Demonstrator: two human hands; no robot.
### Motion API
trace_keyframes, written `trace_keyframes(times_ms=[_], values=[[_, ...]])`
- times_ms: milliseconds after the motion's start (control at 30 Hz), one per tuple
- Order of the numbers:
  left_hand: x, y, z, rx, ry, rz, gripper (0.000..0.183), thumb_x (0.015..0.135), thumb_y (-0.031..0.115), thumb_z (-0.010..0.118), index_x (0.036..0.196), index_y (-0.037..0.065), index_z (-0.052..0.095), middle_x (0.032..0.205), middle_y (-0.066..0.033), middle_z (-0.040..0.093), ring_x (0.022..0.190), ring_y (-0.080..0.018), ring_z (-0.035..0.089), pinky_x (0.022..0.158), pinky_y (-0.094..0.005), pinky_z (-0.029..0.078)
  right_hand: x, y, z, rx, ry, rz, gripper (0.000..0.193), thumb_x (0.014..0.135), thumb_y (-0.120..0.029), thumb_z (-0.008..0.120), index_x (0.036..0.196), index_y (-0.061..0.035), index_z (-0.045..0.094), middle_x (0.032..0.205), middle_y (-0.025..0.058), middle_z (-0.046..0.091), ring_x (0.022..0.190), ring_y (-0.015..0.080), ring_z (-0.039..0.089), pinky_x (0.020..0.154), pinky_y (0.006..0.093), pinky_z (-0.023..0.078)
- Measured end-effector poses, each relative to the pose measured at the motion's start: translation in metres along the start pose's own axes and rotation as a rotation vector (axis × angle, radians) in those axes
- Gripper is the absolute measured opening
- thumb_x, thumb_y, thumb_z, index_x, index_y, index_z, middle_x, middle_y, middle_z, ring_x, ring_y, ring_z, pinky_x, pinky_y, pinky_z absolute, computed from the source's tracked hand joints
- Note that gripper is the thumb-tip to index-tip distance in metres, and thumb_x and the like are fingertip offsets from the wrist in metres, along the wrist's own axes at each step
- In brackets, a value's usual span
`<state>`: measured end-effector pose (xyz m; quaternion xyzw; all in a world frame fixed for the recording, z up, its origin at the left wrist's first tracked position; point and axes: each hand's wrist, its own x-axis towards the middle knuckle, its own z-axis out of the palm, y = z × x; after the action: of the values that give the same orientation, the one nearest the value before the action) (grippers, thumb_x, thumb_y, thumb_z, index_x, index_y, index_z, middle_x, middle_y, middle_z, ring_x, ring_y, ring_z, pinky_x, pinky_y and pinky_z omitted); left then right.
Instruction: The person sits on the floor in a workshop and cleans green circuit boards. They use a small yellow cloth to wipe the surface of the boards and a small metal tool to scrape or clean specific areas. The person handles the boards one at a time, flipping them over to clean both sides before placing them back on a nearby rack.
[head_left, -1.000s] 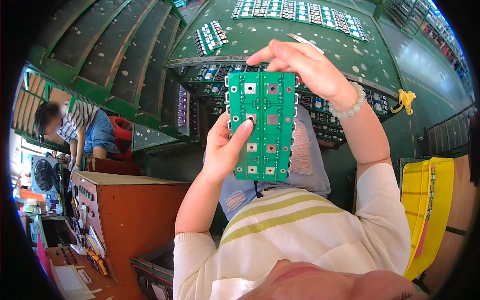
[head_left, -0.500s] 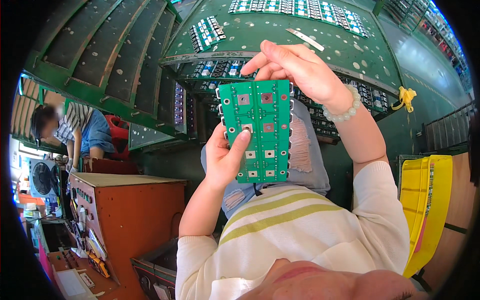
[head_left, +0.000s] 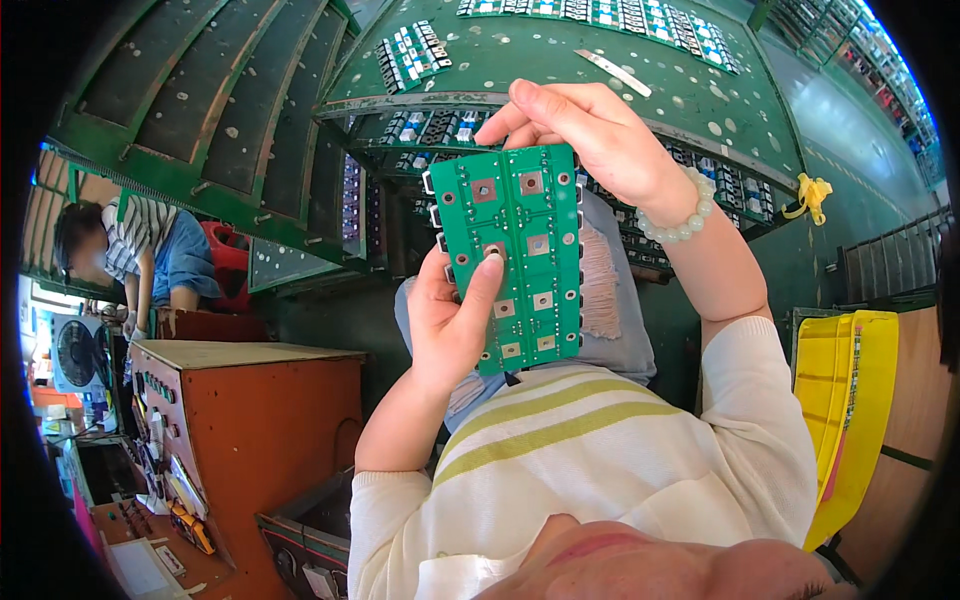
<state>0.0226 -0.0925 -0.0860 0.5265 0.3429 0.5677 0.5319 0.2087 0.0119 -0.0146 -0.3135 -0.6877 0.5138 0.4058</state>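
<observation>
A green circuit board (head_left: 515, 225) with square metal pads and small holes is tilted in front of my lap. My left hand (head_left: 447, 315) grips its left side, thumb pressed on the face and fingers behind. Dark and silvery parts stick out past its side edges; the underside is hidden. My right hand (head_left: 590, 125), with a pale bead bracelet (head_left: 690, 222) at the wrist, is at the board's far edge. Its fingers are bent, and some tips are hidden behind the board, so I cannot tell whether they hold anything.
A green workbench (head_left: 500, 65) ahead carries rows of assembled boards (head_left: 610, 15), a single board (head_left: 412, 57) and a white-handled cutter (head_left: 613, 72). More boards fill the shelves beneath. A yellow bin (head_left: 850, 400) is at right, an orange-brown cabinet (head_left: 265, 420) at left. Another person (head_left: 160, 250) bends over beyond it.
The board has tilted slightly and its far edge has shifted a little up and left. My right hand has moved slightly left with it. My left hand keeps its grip.
</observation>
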Motion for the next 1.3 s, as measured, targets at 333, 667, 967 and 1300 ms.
trace_keyframes(times_ms=[333,667,967,1300], values=[[0.003,0.011,0.011,-0.145,0.021,-0.116,0.019,0.096,0.010,0.053,0.114,0.001,0.054,0.103,-0.0062,0.065,0.089,-0.0074,0.060,0.078,-0.0227,0.049,0.004,-0.001,0.008,-0.171,0.044,-0.034,0.044,0.098,-0.038,0.048,0.098,0.0005,0.069,0.080,0.0048,0.067,0.072,0.0074,0.060,0.067,0.0214,0.048],[0.005,0.011,0.015,-0.213,0.037,-0.122,0.021,0.096,0.011,0.054,0.114,0.000,0.055,0.105,-0.0072,0.065,0.090,-0.0091,0.061,0.079,-0.0238,0.049,0.007,-0.005,0.015,-0.316,0.070,-0.083,0.042,0.096,-0.041,0.050,0.095,-0.0042,0.071,0.077,0.0003,0.066,0.064,0.0043,0.053,0.056,0.0216,0.043],[0.007,0.008,0.010,-0.236,0.055,-0.170,0.020,0.096,0.013,0.055,0.112,0.001,0.056,0.103,-0.0069,0.065,0.088,-0.0088,0.061,0.077,-0.0231,0.049,0.012,-0.013,0.015,-0.150,0.014,-0.071,0.040,0.098,-0.033,0.049,0.091,0.0023,0.068,0.066,0.0019,0.061,0.059,0.0071,0.051,0.056,0.0232,0.043],[0.009,0.007,0.004,-0.315,0.080,-0.222,0.020,0.096,0.014,0.055,0.110,0.000,0.056,0.101,-0.0079,0.066,0.084,-0.0095,0.063,0.073,-0.0234,0.052,0.020,-0.009,0.025,-0.139,0.015,0.022,0.044,0.098,-0.035,0.049,0.089,0.0032,0.068,0.065,0.0007,0.060,0.058,0.0055,0.050,0.053,0.0223,0.041]])
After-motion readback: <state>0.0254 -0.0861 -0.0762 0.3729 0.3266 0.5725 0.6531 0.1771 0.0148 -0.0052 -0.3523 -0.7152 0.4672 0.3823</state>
